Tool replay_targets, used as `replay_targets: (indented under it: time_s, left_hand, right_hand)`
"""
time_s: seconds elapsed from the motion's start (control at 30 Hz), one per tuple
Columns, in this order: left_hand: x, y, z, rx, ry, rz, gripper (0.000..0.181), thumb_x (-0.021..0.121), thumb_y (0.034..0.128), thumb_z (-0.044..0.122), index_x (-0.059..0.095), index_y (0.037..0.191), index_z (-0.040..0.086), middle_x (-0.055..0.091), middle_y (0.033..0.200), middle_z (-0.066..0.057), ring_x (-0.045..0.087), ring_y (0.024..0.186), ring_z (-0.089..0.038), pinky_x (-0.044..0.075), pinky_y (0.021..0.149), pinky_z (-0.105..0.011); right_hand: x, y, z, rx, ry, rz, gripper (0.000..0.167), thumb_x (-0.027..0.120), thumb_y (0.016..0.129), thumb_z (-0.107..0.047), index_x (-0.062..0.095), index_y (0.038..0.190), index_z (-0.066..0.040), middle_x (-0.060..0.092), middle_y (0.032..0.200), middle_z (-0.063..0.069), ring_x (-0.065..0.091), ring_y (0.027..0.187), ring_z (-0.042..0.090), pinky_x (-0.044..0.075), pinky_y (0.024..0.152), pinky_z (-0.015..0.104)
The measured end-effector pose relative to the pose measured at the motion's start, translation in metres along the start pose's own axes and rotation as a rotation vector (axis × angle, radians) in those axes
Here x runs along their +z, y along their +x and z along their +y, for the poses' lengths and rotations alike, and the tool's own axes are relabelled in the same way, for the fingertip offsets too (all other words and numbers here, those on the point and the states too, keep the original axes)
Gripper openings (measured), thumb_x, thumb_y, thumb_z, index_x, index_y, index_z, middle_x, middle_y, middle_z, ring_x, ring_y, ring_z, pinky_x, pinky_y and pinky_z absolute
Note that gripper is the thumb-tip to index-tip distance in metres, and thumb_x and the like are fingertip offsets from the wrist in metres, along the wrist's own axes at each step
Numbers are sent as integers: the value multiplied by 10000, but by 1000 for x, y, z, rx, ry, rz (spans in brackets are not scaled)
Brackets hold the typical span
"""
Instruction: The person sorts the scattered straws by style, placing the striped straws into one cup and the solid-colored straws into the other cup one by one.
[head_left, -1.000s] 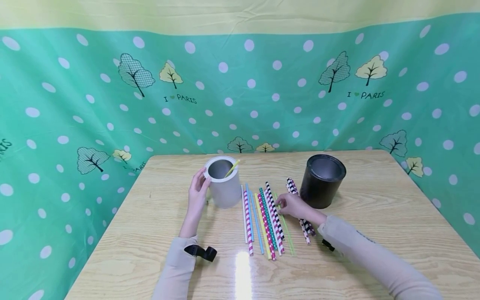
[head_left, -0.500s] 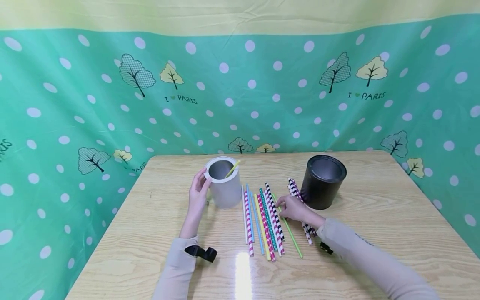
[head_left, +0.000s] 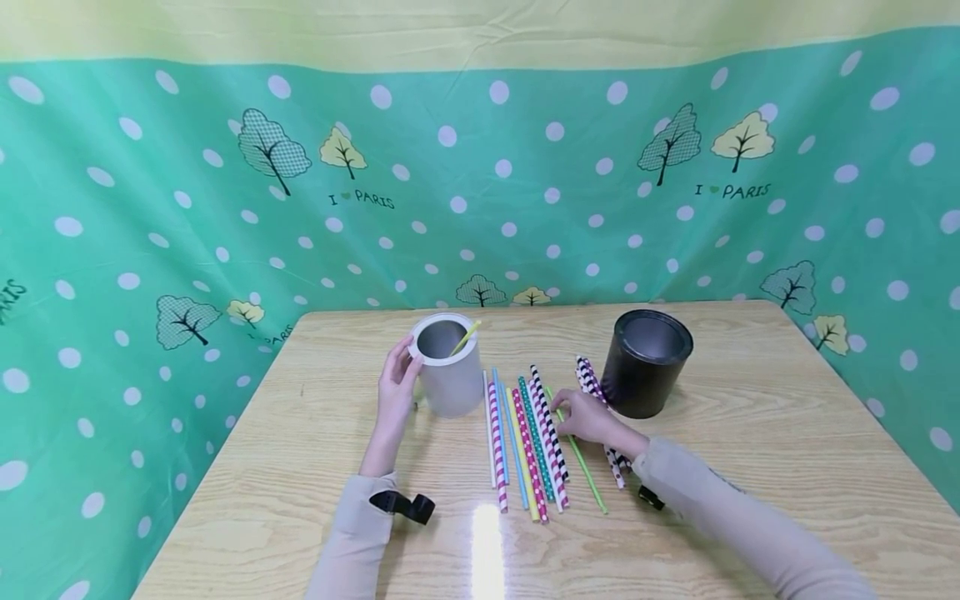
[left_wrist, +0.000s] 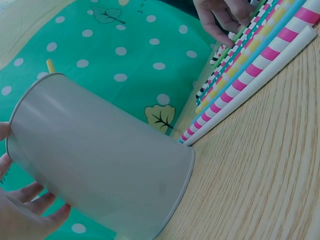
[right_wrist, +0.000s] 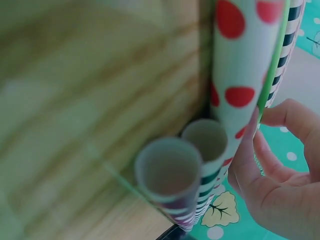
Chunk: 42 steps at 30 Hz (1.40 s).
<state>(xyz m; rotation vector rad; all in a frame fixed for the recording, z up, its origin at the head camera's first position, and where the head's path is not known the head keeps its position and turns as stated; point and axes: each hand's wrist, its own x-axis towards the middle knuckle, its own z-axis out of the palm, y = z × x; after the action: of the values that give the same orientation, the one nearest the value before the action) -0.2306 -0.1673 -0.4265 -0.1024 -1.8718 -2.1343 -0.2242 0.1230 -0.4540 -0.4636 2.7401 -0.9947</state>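
A light grey can (head_left: 452,387), with a yellow straw (head_left: 466,337) leaning in it, stands upright on the table. My left hand (head_left: 396,371) holds the can at its left side, fingers and thumb curved against the wall near the rim. The right hand (head_left: 587,415) pinches a thin green straw (head_left: 587,475) at the right end of a row of paper straws. In the right wrist view, thumb and fingertips meet on the green straw (right_wrist: 276,65). Pink-striped (head_left: 498,450), blue, yellow, dotted and black-striped straws lie side by side in that row.
A black can (head_left: 647,363) stands upright at the right. Several dotted and striped straws (head_left: 617,468) lie beside it, partly under the right forearm. The wooden table (head_left: 285,467) meets a green dotted cloth (head_left: 420,183) at the back and sides.
The green straw's near end swung slightly right and away from the row while my right hand pinched it. My left hand and the grey can stayed put.
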Motion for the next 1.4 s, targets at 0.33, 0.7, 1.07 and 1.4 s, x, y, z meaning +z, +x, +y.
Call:
replay_targets:
  time_s: [0.33,0.7,1.07,1.4]
  left_hand:
    - [-1,-1,-1,2,5,-1,418,496,894,69,378,1292,13,411,1316,-185,374,1213,-268,383,904,-177]
    - [-1,-1,-1,-2,8,3,417,507,890,76,390,1287,22,430,1300,-176,392,1195,-253,386,907,-183]
    - [0,-1,-1,13,9,6,420,517,886,92,395,1284,29,438,1294,-168,400,1188,-247,391,908,-198]
    - [-1,0,-2,17,8,1,427,522,886,110,391,1283,22,433,1298,-174,392,1198,-255,391,914,-201]
  right_hand:
    - [-13,-1,-7,62,161,56,338,619,709,35,526,1034,25,516,719,80,434,535,126,371,451,222]
    - [-18,2,-13,100,307,113,395,565,733,44,471,1115,22,530,802,120,508,565,139,450,498,250]
    - [-21,-2,-30,74,457,179,434,532,781,42,402,1195,60,523,862,164,567,671,275,518,616,385]
    - [-22,-2,-41,52,545,217,452,524,783,55,398,1217,35,513,899,172,562,754,298,518,662,419]
